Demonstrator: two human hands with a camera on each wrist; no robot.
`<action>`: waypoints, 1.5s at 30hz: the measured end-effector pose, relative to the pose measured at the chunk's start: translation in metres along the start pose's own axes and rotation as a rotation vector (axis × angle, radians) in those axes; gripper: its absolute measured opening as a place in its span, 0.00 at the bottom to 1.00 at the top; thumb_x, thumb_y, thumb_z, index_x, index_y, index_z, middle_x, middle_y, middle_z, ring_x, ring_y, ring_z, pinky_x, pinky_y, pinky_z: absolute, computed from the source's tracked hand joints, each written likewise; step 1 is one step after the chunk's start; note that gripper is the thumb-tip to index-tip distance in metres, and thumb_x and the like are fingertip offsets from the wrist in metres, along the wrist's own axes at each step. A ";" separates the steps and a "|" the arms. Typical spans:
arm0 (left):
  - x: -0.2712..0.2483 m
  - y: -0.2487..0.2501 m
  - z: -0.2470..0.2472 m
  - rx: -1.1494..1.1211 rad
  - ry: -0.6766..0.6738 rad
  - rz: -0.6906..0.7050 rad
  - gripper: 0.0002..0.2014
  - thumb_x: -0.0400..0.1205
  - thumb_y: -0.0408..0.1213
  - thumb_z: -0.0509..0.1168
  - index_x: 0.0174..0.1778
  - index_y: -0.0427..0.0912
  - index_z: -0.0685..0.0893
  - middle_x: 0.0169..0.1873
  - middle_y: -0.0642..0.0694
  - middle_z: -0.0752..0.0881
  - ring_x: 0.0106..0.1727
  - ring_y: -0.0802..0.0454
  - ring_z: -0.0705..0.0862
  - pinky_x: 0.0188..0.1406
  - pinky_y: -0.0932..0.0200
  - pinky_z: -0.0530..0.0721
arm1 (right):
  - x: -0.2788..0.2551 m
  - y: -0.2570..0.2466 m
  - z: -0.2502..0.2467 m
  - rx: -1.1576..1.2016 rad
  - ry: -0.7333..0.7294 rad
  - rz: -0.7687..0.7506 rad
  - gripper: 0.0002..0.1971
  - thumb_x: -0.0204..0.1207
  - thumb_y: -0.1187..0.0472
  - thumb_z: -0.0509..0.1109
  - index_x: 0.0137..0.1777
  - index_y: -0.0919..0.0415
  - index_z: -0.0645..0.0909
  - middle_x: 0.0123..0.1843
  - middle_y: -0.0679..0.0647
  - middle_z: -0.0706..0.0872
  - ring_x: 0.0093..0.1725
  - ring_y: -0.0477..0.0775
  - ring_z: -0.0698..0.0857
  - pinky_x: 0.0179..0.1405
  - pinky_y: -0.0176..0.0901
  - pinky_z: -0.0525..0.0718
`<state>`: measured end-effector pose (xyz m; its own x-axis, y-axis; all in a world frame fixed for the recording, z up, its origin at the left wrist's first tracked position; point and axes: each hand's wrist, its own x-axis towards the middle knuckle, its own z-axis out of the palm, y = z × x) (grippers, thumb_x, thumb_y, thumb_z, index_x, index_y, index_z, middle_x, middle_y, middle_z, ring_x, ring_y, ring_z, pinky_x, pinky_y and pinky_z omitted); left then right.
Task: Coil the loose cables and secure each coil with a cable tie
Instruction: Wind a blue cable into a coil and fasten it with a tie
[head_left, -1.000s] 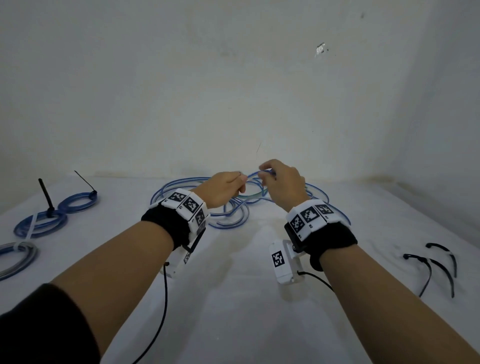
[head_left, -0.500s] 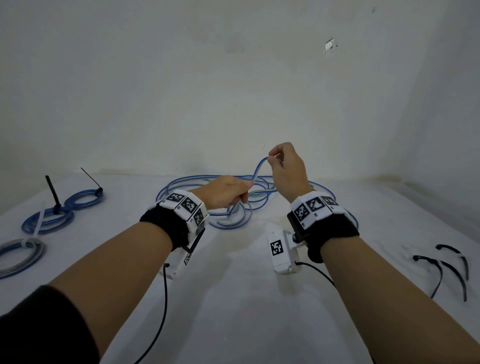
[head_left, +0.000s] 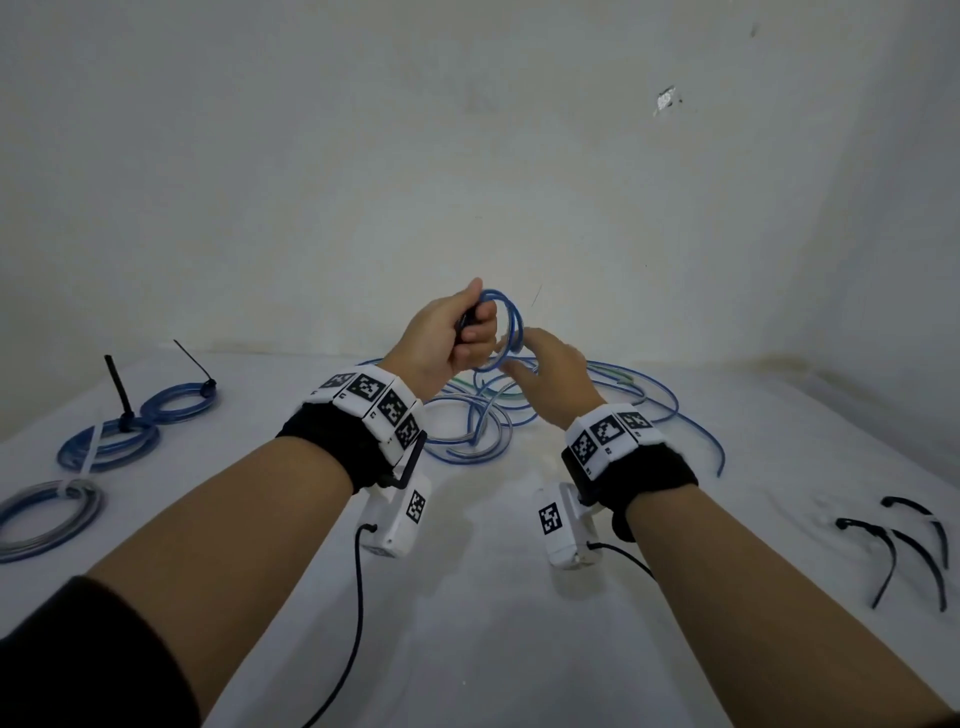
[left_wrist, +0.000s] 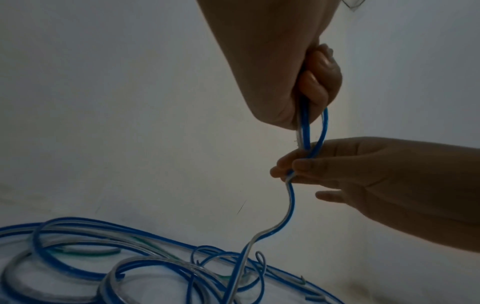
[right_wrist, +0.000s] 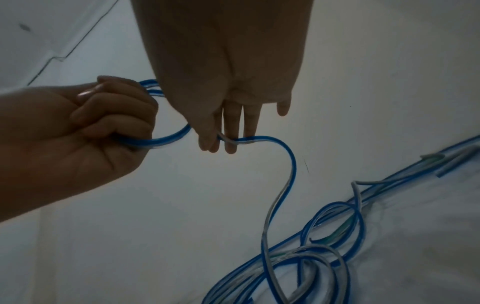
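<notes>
left hand (head_left: 451, 332) grips blue cable (head_left: 511, 322) loop; right hand (head_left: 553, 371) pinches it.

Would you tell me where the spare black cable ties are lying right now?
In the head view, the spare black cable ties lie loose on the white table at its far right, to the right of the right hand and forearm.

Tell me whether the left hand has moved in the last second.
Yes. The left hand rose from table level up against the wall, lifting a cable loop.
</notes>
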<state>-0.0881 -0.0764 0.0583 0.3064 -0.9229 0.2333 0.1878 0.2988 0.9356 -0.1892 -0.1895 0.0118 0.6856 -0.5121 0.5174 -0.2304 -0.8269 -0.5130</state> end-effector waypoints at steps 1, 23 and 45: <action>0.000 0.001 -0.001 -0.042 0.012 0.016 0.20 0.88 0.45 0.46 0.32 0.42 0.70 0.18 0.54 0.65 0.16 0.60 0.61 0.22 0.66 0.53 | 0.001 -0.002 0.000 0.085 0.023 0.017 0.08 0.81 0.61 0.65 0.58 0.59 0.80 0.55 0.50 0.83 0.59 0.52 0.80 0.65 0.48 0.71; -0.002 0.012 -0.011 -0.234 0.324 0.261 0.14 0.89 0.35 0.46 0.39 0.43 0.71 0.29 0.50 0.76 0.24 0.58 0.72 0.30 0.63 0.69 | -0.010 -0.046 -0.005 0.750 -0.262 0.336 0.09 0.81 0.72 0.60 0.59 0.66 0.71 0.33 0.58 0.80 0.29 0.54 0.80 0.37 0.46 0.83; -0.002 0.016 -0.002 0.020 0.259 0.314 0.16 0.90 0.39 0.46 0.39 0.40 0.71 0.32 0.45 0.77 0.34 0.51 0.79 0.46 0.58 0.82 | -0.002 -0.032 0.008 0.150 -0.024 0.112 0.14 0.83 0.66 0.58 0.54 0.67 0.86 0.38 0.48 0.83 0.44 0.52 0.77 0.41 0.36 0.66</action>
<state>-0.0836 -0.0694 0.0726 0.5713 -0.6948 0.4369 0.0301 0.5497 0.8348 -0.1772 -0.1599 0.0222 0.6783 -0.5920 0.4353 -0.2020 -0.7198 -0.6641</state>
